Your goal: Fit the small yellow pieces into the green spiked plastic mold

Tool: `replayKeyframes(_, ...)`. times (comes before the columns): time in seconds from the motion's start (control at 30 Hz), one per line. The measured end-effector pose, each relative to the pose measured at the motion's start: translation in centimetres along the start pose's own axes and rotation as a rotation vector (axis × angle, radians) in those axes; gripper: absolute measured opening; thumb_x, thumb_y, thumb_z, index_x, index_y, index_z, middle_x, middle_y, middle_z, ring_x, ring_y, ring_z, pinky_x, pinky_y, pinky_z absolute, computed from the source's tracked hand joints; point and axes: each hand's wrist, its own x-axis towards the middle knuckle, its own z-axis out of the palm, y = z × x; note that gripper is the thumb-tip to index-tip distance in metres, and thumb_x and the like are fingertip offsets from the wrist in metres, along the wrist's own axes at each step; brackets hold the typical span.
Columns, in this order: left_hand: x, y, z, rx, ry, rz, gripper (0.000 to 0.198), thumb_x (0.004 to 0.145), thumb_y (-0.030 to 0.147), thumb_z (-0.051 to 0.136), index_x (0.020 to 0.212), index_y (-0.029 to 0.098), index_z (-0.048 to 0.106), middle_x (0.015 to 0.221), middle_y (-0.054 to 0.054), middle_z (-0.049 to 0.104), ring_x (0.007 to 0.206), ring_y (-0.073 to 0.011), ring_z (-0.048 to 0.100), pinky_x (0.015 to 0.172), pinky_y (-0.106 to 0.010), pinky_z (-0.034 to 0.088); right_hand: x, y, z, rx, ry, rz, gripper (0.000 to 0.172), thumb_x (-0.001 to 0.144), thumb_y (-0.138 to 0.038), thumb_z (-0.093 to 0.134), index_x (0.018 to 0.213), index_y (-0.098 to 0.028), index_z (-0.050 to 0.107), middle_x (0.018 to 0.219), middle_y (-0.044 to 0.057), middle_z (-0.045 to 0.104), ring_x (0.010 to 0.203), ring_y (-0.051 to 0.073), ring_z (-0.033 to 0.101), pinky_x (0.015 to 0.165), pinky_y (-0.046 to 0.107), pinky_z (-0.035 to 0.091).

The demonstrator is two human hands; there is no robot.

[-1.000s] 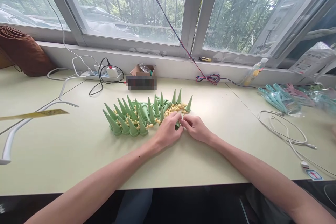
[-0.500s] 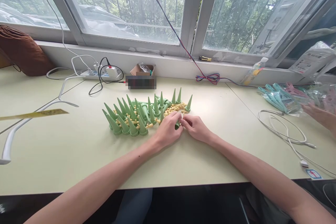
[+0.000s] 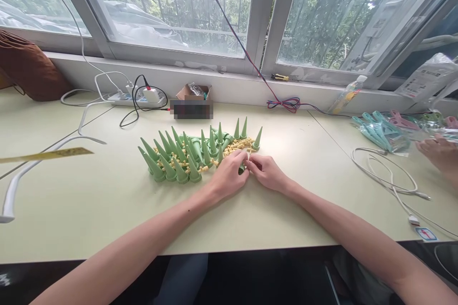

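Observation:
My left hand (image 3: 231, 170) is closed around a green cone (image 3: 241, 168), of which only a small part shows between the fingers. Touching its fingertips from the right, my right hand (image 3: 264, 169) pinches a small yellow piece (image 3: 250, 156), mostly hidden. Several green cones (image 3: 182, 171) stand upright in rows left of my hands, with small yellow pieces lying among them. Behind my hands lies a pile of yellow pieces (image 3: 239, 145), and a single cone (image 3: 257, 138) stands at its right end. More green cones lie on their sides behind the rows.
A power strip (image 3: 119, 99) with cables and a small cardboard box (image 3: 193, 93) are at the back. White cables (image 3: 386, 171) lie to the right, near bagged teal clips (image 3: 381, 131). Another person's hand (image 3: 438, 150) is at the right edge. A yellow strip (image 3: 46, 155) is at left.
The other person's hand at the right edge has changed its pose, its fingers now more curled. My two hands stay nearly in place. The view has shifted slightly.

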Motion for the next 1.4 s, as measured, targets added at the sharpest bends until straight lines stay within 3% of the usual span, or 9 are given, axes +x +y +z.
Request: replayKeyframes(1.4,-0.05,0.02,-0.1,-0.011,0.019,0.014,0.016,0.079,0.006,0.051,0.077,0.02,0.044,0.083,-0.003,0.055,0.077,-0.0185,0.053,0.068,-0.031,0.045,0.05,0.07,0.06,0.001,0.001,-0.007,0.035,0.097,-0.038,0.045,0.067,-0.021,0.04,0.06,-0.002,0.048,0.054,0.013,0.039,0.051,0.027,0.03)
